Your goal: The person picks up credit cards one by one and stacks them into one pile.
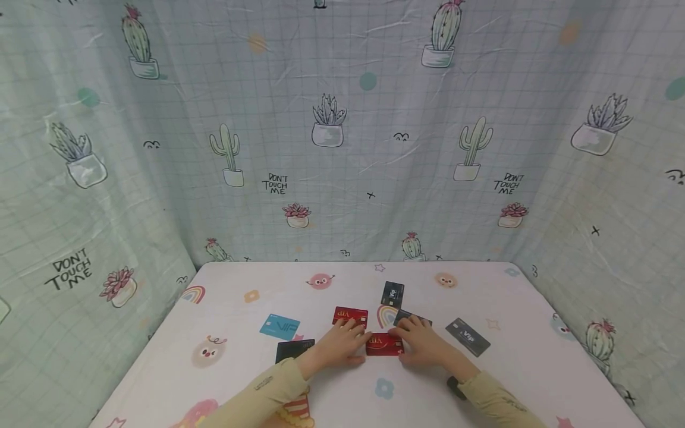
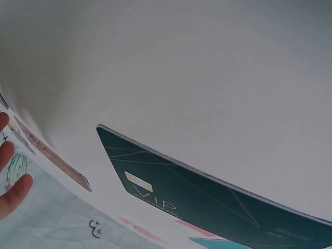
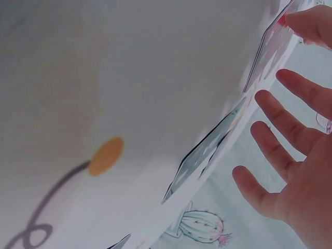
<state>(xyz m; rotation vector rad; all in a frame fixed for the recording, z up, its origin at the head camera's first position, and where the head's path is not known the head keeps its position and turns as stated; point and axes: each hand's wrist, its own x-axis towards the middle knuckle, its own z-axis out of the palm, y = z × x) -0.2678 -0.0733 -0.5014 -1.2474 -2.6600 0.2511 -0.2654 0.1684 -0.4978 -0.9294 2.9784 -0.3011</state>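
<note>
Your left hand [image 1: 342, 346] and right hand [image 1: 423, 346] are low over the worktop [image 1: 350, 407], one at each short end of a red VIP card [image 1: 384, 345] that lies flat between them. The left hand is loosely open, its fingers bent a little and a fingertip at the card's left end; the right hand is open too, its fingers spread apart in the right wrist view, with the thumb and fingertips by the card's right end. Neither has closed round it — whether each fingertip truly presses on the card you cannot tell from here.

Just beyond your left fingers, and partly covered by them, lies a second red card [image 1: 350, 312]. A dark VIP card [image 1: 292, 349] lies beside your left wrist, with a blue VIP card [image 1: 280, 326] just past it. Your right fingers partly hide a tilted dark card [image 1: 405, 315]; farther off, an upright black card [image 1: 393, 293] lies near its upper corner. Out to the right rests a grey VIP card [image 1: 468, 337], set slantwise and clear of your hand. Under the edge of your right sleeve [image 1: 497, 398] a small dark item [image 1: 455, 387] peeks out — mostly hidden. Behind everything hangs a cactus-print cloth [image 1: 369, 160].
</note>
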